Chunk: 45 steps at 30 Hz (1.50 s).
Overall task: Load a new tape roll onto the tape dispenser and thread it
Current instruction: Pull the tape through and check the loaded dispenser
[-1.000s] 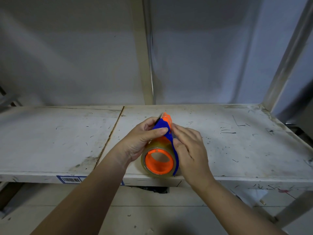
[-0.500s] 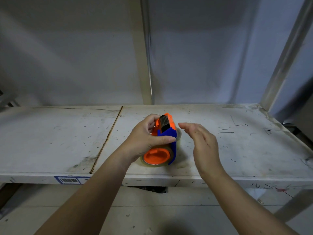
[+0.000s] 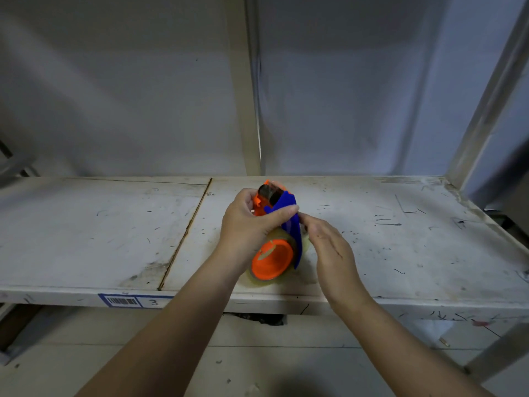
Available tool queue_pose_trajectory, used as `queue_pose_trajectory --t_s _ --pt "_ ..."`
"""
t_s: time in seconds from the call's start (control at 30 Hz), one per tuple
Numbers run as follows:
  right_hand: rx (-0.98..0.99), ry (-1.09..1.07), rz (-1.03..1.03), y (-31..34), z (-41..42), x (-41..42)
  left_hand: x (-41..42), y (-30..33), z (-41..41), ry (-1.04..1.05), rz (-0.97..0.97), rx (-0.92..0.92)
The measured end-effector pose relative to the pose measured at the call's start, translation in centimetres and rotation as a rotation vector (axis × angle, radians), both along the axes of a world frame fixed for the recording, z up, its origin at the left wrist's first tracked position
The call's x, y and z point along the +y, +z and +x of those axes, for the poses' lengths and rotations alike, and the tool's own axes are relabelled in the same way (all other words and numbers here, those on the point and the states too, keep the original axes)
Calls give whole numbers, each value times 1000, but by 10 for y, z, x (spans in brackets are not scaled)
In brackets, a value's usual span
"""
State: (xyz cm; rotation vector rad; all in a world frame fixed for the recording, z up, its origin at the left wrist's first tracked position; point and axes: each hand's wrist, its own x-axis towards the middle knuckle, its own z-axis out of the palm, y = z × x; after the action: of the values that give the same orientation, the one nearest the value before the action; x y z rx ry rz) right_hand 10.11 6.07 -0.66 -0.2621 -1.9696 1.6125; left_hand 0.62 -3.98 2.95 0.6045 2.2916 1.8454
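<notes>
Tape dispenser gripped in the left hand, low over the worn white shelf

The left hand [image 3: 247,224] is clenched round the upper part of the blue and orange tape dispenser [image 3: 279,224], thumb pressed across the blue frame, with the clear tape roll [image 3: 272,260] seated on the orange hub below the grip and resting at the shelf [image 3: 400,253] near its front edge. The right hand [image 3: 329,247] sits just beside the roll, fingers reaching in under the blue frame; whether they pinch the tape I cannot tell
</notes>
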Motion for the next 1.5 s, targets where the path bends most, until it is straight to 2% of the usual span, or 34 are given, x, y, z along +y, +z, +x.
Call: queue_pose_trajectory --t_s 0.07,0.13,0.27,0.37,0.57,0.83,0.97,1.17,1.33,1.5 --pt "-70 84 -2 -1 -1 0 7 1 2 97 12 -47" --pt "-176 111 95 -5 -1 -1 12 3 4 159 14 -78" --pt "-289 -13 245 -14 -3 2 20 10 11 180 33 -139" --pt "-314 -103 274 -19 -3 7 24 14 16 144 17 -188" --pt "-329 -170 259 -20 0 15 19 11 24 -69 25 -208" --pt "-338 -165 342 -23 -1 8 13 4 27 4 -10 -229" --pt "-332 -197 343 -22 -1 10 6 2 29 -35 5 -266" --pt "-332 -241 437 -20 1 10 1 -18 34 -113 -82 -239" --pt "-304 -258 606 -22 4 5 0 -13 32 -9 80 -286" --pt "-229 -148 723 -19 8 -3 -8 -7 21 61 258 -297"
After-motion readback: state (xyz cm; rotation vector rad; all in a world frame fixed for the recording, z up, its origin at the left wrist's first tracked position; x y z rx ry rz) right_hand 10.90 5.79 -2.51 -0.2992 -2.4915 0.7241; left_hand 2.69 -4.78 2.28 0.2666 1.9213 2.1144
